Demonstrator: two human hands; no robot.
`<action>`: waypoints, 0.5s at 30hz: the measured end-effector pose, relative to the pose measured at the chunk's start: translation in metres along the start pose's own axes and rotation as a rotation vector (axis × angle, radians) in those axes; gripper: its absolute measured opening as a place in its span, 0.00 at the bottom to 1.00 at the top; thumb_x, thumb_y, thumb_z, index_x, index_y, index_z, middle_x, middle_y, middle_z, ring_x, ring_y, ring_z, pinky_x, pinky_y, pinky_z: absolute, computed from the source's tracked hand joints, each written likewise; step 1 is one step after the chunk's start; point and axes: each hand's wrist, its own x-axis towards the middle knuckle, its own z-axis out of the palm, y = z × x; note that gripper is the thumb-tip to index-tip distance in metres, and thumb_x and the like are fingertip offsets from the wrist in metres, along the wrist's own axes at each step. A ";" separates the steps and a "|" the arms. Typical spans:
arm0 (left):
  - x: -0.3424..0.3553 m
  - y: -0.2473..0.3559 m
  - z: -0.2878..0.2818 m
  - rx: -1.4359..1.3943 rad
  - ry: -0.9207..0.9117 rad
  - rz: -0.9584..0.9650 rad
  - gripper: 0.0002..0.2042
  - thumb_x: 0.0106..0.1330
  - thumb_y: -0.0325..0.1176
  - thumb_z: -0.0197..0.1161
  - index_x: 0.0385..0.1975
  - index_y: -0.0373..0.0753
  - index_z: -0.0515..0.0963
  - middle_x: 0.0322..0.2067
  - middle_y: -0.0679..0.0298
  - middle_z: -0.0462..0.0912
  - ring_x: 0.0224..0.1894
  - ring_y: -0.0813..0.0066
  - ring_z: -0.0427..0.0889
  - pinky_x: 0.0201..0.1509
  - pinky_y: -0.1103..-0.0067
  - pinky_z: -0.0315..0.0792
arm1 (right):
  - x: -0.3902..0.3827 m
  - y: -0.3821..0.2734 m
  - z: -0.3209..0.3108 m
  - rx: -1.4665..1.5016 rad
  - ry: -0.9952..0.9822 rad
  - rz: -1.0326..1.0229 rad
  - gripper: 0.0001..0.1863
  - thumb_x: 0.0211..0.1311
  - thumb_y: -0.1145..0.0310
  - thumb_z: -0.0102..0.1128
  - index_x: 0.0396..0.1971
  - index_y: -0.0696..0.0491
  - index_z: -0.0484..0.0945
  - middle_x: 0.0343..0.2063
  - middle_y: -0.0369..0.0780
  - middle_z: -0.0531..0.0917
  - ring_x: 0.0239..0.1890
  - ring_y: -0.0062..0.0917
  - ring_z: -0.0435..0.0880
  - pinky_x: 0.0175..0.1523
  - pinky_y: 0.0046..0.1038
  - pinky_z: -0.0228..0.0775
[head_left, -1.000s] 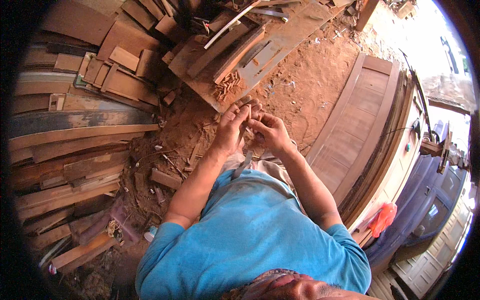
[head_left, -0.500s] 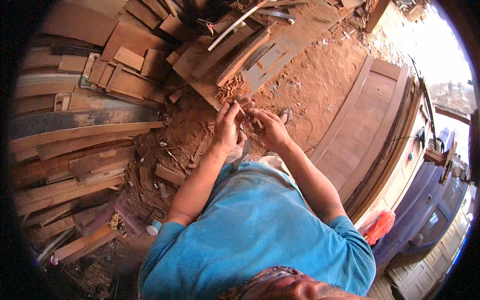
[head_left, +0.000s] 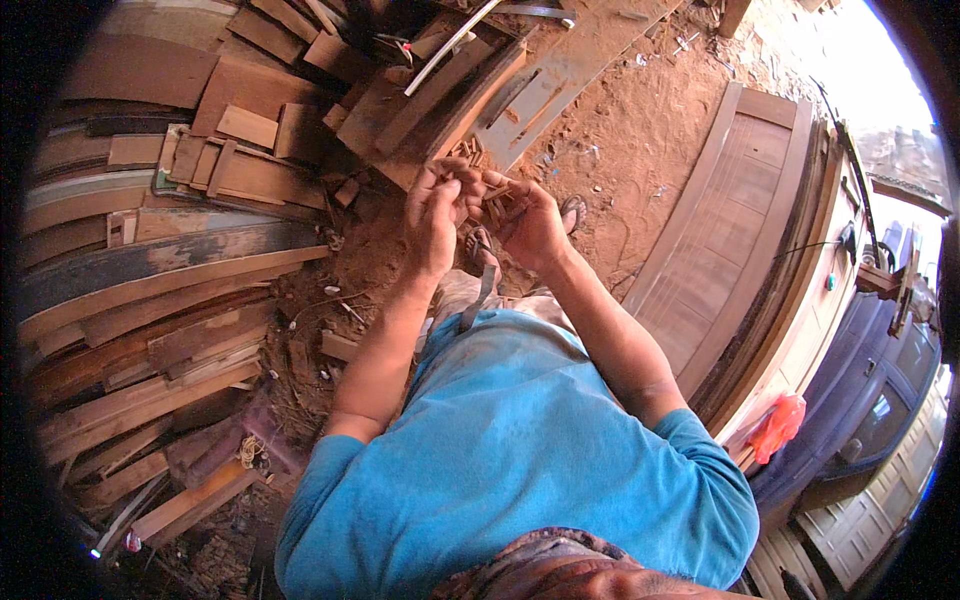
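My left hand (head_left: 436, 212) is raised over the near end of a workbench, its fingers curled in toward the thumb. Whatever those fingers hold, if anything, is hidden. Close beside it, my right hand (head_left: 533, 226) is half closed, palm turned inward, around several small wooden pegs (head_left: 496, 207). More short reddish wooden pegs (head_left: 474, 152) lie in a heap on the bench just past my fingertips, partly covered by the left hand.
The workbench (head_left: 553, 92) carries boards and a pale strip (head_left: 440, 66). Stacked planks (head_left: 170, 240) fill the left side. A panelled wooden door (head_left: 722, 220) leans at the right, with a red plastic bag (head_left: 776, 428) near its lower end. Sandy ground (head_left: 640, 150) lies between bench and door.
My left hand has shifted left and up toward the peg heap, and its fingers have drawn away from the right hand. My right hand has turned so the pegs in it show more.
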 end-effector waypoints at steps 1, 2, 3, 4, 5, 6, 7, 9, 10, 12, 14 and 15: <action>-0.001 0.004 -0.008 0.081 -0.043 0.021 0.10 0.72 0.29 0.51 0.49 0.36 0.74 0.39 0.64 0.82 0.38 0.79 0.80 0.44 0.82 0.74 | -0.001 0.000 0.006 0.010 -0.001 -0.002 0.22 0.72 0.61 0.40 0.56 0.58 0.73 0.48 0.47 0.83 0.51 0.39 0.82 0.61 0.38 0.73; -0.004 0.009 -0.015 0.161 -0.086 0.042 0.09 0.72 0.29 0.52 0.48 0.36 0.74 0.38 0.65 0.81 0.36 0.81 0.80 0.41 0.83 0.75 | -0.004 -0.001 0.014 0.019 -0.002 -0.003 0.22 0.72 0.61 0.40 0.56 0.58 0.73 0.49 0.48 0.83 0.52 0.39 0.81 0.62 0.39 0.73; -0.008 0.011 -0.019 0.240 -0.130 0.063 0.09 0.72 0.28 0.53 0.48 0.36 0.75 0.36 0.66 0.81 0.35 0.82 0.79 0.39 0.84 0.75 | -0.006 -0.001 0.019 0.027 -0.003 -0.006 0.22 0.71 0.61 0.40 0.56 0.58 0.74 0.51 0.48 0.83 0.53 0.40 0.81 0.63 0.39 0.72; -0.013 0.011 -0.008 0.369 -0.076 0.121 0.07 0.72 0.31 0.57 0.43 0.36 0.77 0.33 0.69 0.81 0.31 0.84 0.78 0.36 0.84 0.74 | -0.006 0.001 0.018 0.022 -0.010 -0.012 0.23 0.72 0.61 0.40 0.57 0.58 0.74 0.52 0.49 0.82 0.54 0.40 0.81 0.63 0.39 0.72; -0.014 0.009 -0.016 0.677 -0.103 0.163 0.10 0.70 0.37 0.63 0.39 0.37 0.78 0.29 0.66 0.84 0.29 0.78 0.82 0.33 0.80 0.76 | -0.005 0.002 0.015 0.017 -0.016 -0.017 0.23 0.72 0.61 0.41 0.57 0.58 0.74 0.52 0.49 0.82 0.55 0.40 0.81 0.64 0.39 0.71; -0.019 0.022 -0.005 0.887 -0.110 0.133 0.12 0.69 0.40 0.65 0.38 0.37 0.78 0.29 0.62 0.85 0.30 0.71 0.84 0.33 0.75 0.77 | -0.004 0.003 0.013 0.014 -0.021 -0.027 0.23 0.72 0.61 0.41 0.57 0.59 0.74 0.53 0.49 0.81 0.55 0.40 0.80 0.65 0.39 0.71; -0.027 0.035 0.007 1.096 -0.108 0.102 0.14 0.68 0.43 0.67 0.37 0.38 0.78 0.28 0.58 0.86 0.30 0.65 0.87 0.33 0.71 0.78 | -0.005 0.005 0.015 0.000 -0.017 -0.033 0.23 0.72 0.61 0.41 0.58 0.58 0.74 0.54 0.49 0.81 0.56 0.40 0.80 0.65 0.40 0.71; -0.029 0.032 0.013 1.181 -0.088 0.091 0.15 0.66 0.45 0.68 0.37 0.38 0.78 0.29 0.54 0.86 0.33 0.58 0.88 0.35 0.67 0.79 | -0.006 0.009 0.022 -0.029 -0.012 -0.046 0.23 0.72 0.61 0.42 0.59 0.58 0.73 0.55 0.49 0.80 0.56 0.40 0.80 0.65 0.40 0.70; -0.029 0.032 0.014 1.223 -0.077 0.086 0.16 0.65 0.46 0.69 0.37 0.38 0.78 0.29 0.52 0.86 0.34 0.55 0.88 0.37 0.65 0.79 | -0.006 0.012 0.025 -0.073 -0.005 -0.070 0.23 0.72 0.60 0.43 0.59 0.58 0.73 0.55 0.49 0.80 0.56 0.39 0.80 0.64 0.40 0.71; -0.030 0.029 0.013 1.249 -0.056 0.090 0.16 0.65 0.46 0.69 0.38 0.38 0.78 0.30 0.53 0.87 0.35 0.54 0.88 0.37 0.64 0.79 | -0.006 0.015 0.021 -0.068 0.012 -0.049 0.23 0.73 0.60 0.43 0.59 0.58 0.73 0.54 0.48 0.80 0.55 0.39 0.80 0.63 0.39 0.71; -0.029 0.021 0.008 1.252 -0.027 0.118 0.16 0.64 0.45 0.69 0.39 0.38 0.77 0.31 0.53 0.87 0.35 0.54 0.88 0.38 0.63 0.79 | -0.006 0.018 0.021 -0.105 0.033 -0.065 0.23 0.74 0.60 0.43 0.60 0.58 0.72 0.54 0.48 0.80 0.54 0.38 0.80 0.62 0.38 0.72; -0.029 0.014 0.002 1.246 -0.006 0.140 0.16 0.64 0.44 0.69 0.39 0.38 0.77 0.31 0.53 0.87 0.35 0.54 0.88 0.38 0.64 0.79 | -0.007 0.021 0.027 -0.143 0.045 -0.087 0.23 0.75 0.60 0.43 0.60 0.58 0.72 0.53 0.47 0.80 0.54 0.38 0.80 0.62 0.37 0.73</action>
